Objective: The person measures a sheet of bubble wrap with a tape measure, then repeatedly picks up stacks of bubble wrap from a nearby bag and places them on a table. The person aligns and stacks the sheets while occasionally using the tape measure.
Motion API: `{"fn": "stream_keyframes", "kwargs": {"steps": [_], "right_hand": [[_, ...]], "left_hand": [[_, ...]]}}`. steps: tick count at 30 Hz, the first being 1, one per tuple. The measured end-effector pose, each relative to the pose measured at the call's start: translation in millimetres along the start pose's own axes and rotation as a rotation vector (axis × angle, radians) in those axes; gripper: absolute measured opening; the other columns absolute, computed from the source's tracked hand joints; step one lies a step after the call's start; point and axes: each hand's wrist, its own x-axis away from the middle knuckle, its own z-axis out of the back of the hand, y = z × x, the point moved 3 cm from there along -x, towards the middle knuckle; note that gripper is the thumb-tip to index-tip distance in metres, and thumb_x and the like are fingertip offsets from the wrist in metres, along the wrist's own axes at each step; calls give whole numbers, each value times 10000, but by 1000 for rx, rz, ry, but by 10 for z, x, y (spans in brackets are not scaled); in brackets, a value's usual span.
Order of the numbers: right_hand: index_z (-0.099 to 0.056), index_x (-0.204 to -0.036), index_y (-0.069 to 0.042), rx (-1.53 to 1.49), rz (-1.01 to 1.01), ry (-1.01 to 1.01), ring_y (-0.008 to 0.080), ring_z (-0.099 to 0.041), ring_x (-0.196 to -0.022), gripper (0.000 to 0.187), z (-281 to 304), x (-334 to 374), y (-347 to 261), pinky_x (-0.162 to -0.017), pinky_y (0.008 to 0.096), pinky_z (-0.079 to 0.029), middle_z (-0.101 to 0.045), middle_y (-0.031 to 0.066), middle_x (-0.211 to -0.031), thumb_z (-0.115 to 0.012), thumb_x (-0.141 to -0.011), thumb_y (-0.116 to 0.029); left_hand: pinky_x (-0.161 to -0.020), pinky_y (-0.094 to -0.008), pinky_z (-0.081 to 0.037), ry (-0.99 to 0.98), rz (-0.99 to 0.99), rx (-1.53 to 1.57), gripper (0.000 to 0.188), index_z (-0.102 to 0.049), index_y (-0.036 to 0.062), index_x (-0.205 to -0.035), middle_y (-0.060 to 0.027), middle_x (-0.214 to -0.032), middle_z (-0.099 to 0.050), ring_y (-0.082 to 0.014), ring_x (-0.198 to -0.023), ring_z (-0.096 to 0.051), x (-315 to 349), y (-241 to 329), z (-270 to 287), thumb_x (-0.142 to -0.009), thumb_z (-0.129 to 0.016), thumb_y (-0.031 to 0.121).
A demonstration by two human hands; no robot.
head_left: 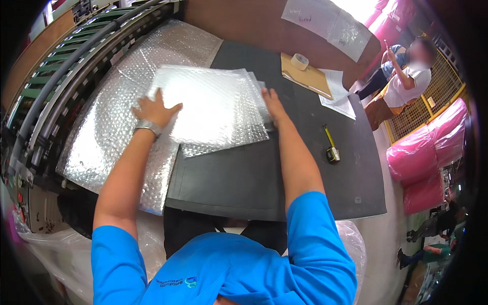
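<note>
A stack of clear bubble wrap sheets (213, 101) lies on the table, its layers slightly fanned at the right and near edges. My left hand (156, 111) rests with spread fingers at the stack's left edge. Along the right edge, my right hand (274, 105) is held with its fingers stretched out beside the sheets. Neither hand is closed around anything. Under the stack's left part, a larger bubble wrap sheet (112, 117) stretches from the machine rollers across the left of the dark table (229, 183).
A yellow tape measure (332, 154) lies right of my right forearm. Farther back are a brown clipboard (300, 76), a tape roll (300, 62) and white papers (338, 99). Machine rollers (66, 91) line the left. People (406, 76) and pink wrapped rolls (417, 157) are at the right.
</note>
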Motion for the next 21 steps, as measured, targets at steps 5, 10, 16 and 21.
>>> {"fn": "stream_keyframes", "kwargs": {"steps": [5,10,16,21], "right_hand": [[-295,-1247,-27,-668,-152,-303,292,-433,-1095,627,178,590,-150,-903,462,-355,-452,199,-1137,-613,-759,-260],[-306,-1226,-39,-875,-222,-396,254,-445,-1071,595,689,1062,275,-887,400,-377,-466,155,-1108,-612,-719,-96],[-274,-1275,-55,-763,373,-104,217,-421,-1082,814,985,1641,-373,-904,352,-354,-429,102,-1174,-702,-586,-119],[-229,-1285,-54,-741,321,-262,199,-412,-1093,977,1306,1817,-424,-910,322,-346,-424,68,-1184,-766,-474,-146]], "left_hand": [[-918,-474,-323,-23,-172,636,926,-259,56,-1293,-294,-1173,-363,-395,-1063,-430,363,732,-291,-617,-642,560],[-942,-423,-310,-591,-19,1381,827,-243,-14,-1280,-250,-1243,-351,-323,-1125,-398,503,766,-416,-713,-613,460],[-955,-376,-295,-431,-484,1622,778,-270,-12,-1257,-148,-1192,-430,-221,-1146,-372,701,738,41,-694,-660,359],[-875,-364,-394,-204,-805,1400,899,-379,15,-1200,-111,-1099,-509,-226,-1035,-476,948,533,407,-521,-763,460]]}}
